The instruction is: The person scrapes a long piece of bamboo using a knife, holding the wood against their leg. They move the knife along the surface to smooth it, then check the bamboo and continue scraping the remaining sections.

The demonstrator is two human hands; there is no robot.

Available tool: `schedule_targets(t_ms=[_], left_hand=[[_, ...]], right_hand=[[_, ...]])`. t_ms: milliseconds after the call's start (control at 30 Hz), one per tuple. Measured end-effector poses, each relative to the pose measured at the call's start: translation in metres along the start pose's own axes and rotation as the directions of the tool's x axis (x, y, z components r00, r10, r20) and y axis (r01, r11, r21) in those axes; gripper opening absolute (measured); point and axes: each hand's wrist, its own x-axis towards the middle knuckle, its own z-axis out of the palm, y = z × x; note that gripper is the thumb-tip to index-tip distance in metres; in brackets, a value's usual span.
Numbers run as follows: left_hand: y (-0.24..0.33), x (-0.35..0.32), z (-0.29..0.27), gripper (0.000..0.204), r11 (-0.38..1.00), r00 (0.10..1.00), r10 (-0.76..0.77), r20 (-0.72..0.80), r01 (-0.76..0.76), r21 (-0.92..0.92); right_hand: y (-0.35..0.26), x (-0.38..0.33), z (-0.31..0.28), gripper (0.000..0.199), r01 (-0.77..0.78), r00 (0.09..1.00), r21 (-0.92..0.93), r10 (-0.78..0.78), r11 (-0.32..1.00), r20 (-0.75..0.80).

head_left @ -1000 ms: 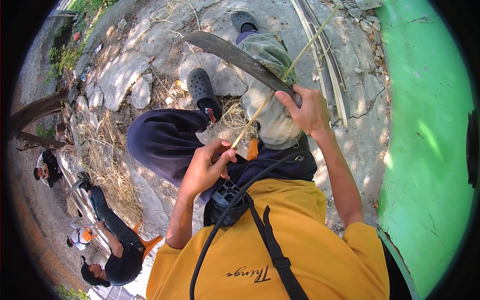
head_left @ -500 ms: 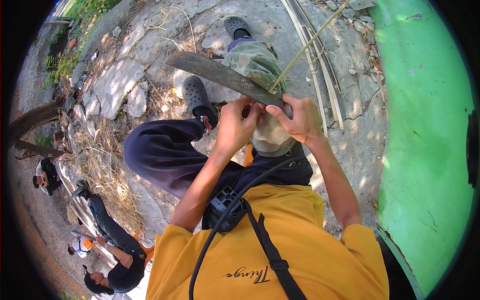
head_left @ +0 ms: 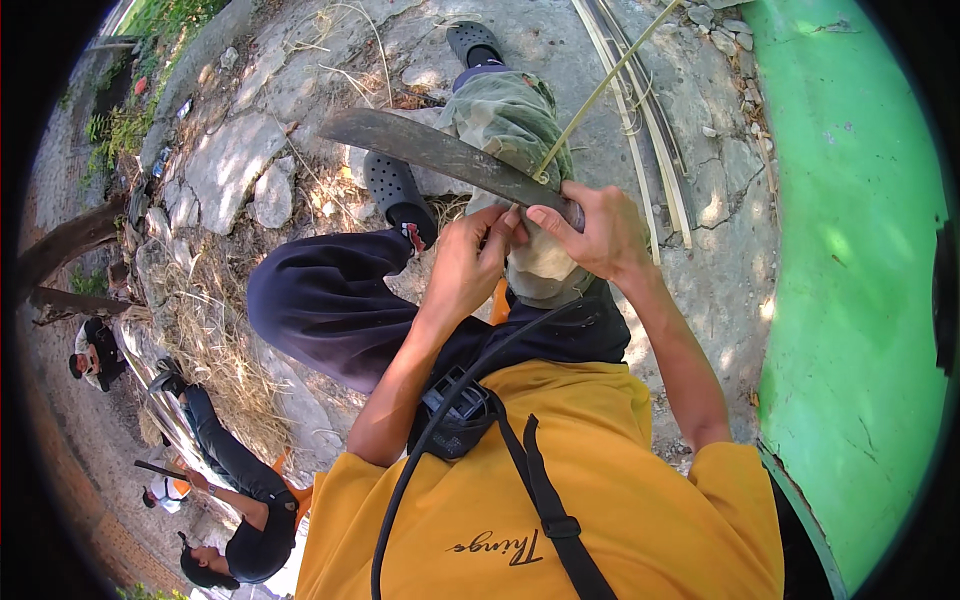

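A machete (head_left: 430, 148) with a dark, worn blade lies slantwise above my right knee, its broad end toward the upper left. My right hand (head_left: 605, 232) grips its near end, the thumb lying along the blade. A thin pale bamboo strip (head_left: 605, 90) runs down from the upper right to the blade beside that hand. In line with the strip, just below the blade, my left hand (head_left: 468, 258) pinches its end with thumb and fingers; the tip itself is hidden. Under both hands a greenish cloth (head_left: 510, 115) covers my right leg.
Several long split bamboo strips (head_left: 645, 130) lie on the cracked stone ground right of my leg. A green wall (head_left: 850, 300) stands at the right. Dry grass (head_left: 225, 370) and a tree trunk (head_left: 75, 240) are at the left. A co-worker in black (head_left: 255, 540) sits lower left, holding a dark bar.
The machete's far end has shifted slightly left and down. My left hand's fingers have closed in a little. The co-worker at lower left has moved the held tool.
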Motion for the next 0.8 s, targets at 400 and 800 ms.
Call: schedule_targets(t_ms=[400,800], left_hand=[[0.000,-0.018,-0.002,0.035,0.999,0.998,-0.004,-0.064,0.007,0.038],[-0.010,-0.095,-0.034,0.031,0.993,0.994,-0.095,-0.049,0.098,0.065]], right_hand=[[-0.004,0.007,0.003,0.076,-0.044,0.998,-0.022,0.043,0.999,-0.053],[0.004,0.006,-0.003,0.074,-0.039,0.999,0.039,0.040,0.998,-0.024]])
